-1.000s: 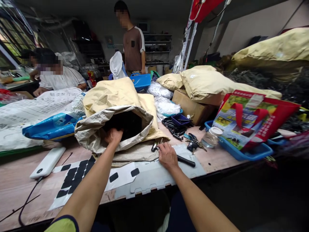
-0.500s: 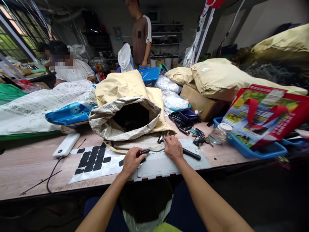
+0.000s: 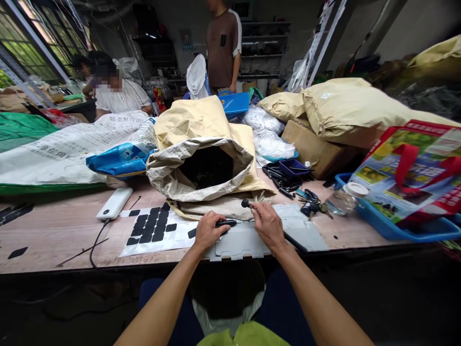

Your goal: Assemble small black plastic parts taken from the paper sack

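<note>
My left hand (image 3: 208, 231) is closed on a small black part (image 3: 225, 223) just above a grey plastic sheet (image 3: 245, 242) at the table's near edge. A thin strand runs from the part to my right hand (image 3: 268, 226), whose fingertips are pinched together on it. A small hammer (image 3: 246, 203) lies beneath my right hand, its head by my fingertips and its black handle running out past my wrist. Straight behind my hands lies an open woven sack (image 3: 201, 168) with a dark inside.
A white sheet of black pads (image 3: 153, 229) and a white power bank (image 3: 114, 203) with its cable lie to the left. Right: keys (image 3: 310, 208), a jar (image 3: 342, 199), a blue tray (image 3: 396, 228) holding a red bag (image 3: 406, 168). One person sits at back left (image 3: 118, 93), another stands behind (image 3: 223, 43).
My left hand came out of the sack with the black part and brought it to the grey sheet. My right hand rose off the hammer and pinched the part's strand.
</note>
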Available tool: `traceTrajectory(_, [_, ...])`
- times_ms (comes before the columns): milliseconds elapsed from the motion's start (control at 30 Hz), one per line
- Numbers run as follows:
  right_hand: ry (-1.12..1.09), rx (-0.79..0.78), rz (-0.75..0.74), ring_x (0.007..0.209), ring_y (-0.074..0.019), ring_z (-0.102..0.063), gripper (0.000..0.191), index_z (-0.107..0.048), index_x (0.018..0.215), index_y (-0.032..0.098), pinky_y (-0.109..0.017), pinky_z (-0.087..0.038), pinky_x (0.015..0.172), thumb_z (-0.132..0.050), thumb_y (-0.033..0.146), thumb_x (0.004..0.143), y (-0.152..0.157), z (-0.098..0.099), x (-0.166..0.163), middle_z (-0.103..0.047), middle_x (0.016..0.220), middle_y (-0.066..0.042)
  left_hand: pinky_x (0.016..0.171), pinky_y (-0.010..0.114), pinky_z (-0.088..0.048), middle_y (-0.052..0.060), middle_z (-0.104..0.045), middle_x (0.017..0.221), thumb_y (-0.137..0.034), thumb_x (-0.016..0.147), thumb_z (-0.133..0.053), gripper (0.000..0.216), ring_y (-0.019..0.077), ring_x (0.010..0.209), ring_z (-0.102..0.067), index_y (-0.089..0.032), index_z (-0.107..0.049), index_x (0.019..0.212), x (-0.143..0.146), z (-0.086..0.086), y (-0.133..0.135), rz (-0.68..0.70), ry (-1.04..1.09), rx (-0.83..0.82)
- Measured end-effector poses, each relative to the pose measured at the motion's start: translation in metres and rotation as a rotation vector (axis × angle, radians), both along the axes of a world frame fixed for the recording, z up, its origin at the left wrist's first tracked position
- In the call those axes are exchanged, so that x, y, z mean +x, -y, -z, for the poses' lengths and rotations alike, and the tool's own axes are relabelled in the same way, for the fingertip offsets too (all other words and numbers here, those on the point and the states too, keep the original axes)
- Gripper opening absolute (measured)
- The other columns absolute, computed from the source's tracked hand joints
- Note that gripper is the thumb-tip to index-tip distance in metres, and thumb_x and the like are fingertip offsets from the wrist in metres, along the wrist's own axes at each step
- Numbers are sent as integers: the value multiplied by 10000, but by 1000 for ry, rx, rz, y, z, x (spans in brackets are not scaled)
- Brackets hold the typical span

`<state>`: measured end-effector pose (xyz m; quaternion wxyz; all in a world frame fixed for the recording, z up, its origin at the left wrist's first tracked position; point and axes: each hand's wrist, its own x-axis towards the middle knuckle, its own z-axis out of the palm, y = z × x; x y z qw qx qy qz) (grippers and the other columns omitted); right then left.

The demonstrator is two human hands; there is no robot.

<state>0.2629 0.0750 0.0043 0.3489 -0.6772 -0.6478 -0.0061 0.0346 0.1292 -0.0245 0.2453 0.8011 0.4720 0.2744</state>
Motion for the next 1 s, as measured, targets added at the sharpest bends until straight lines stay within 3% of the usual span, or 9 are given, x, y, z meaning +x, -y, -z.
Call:
traceTrajectory(133, [-115,-31,-172,953,-178,-616,333,-674,1222,218,-280,-484,911,-412,291,1029,16,-8,-31,-652,1002,-67,817,315,-408,22,-639,887,-352,822,-778,181,203,907,-577,-247,-766,969,0,1,0,-14,1,9])
traceTrajectory(367, [12,-40,-202,954,-181,-613,360,-663,1259,228,-264,-490,886,-383,249,1033,30,-5,-55,-651,1008,-79,830,321,-402,22,-641,905,-373,846,-757,178,199,907,-570,-258,-771,981,0,3,0,-15,-4,-1])
traceTrajectory(600, [71,-8,-125,1005,-178,-623,375,-632,1315,214,-251,-482,912,-379,243,1040,33,-8,-47,-652,1034,-89,835,322,-398,21,-644,903,-361,830,-770,180,203,924,-572,-254,-776,974,1,2,1,-19,1,6])
traceTrajectory(767, [103,-86,-127,913,-159,-622,341,-662,1257,244,-227,-485,821,-412,246,1025,32,-6,-42,-652,986,-55,825,321,-399,23,-645,890,-354,824,-770,166,207,914,-574,-253,-773,956,1,2,1,-21,0,16])
traceTrajectory(1000, [189,-33,8,979,-173,-591,298,-687,1199,241,-253,-446,862,-463,256,1004,-15,-17,4,-650,1021,-52,825,322,-400,22,-635,876,-330,808,-775,153,211,908,-573,-247,-765,935,3,0,2,-31,-11,29])
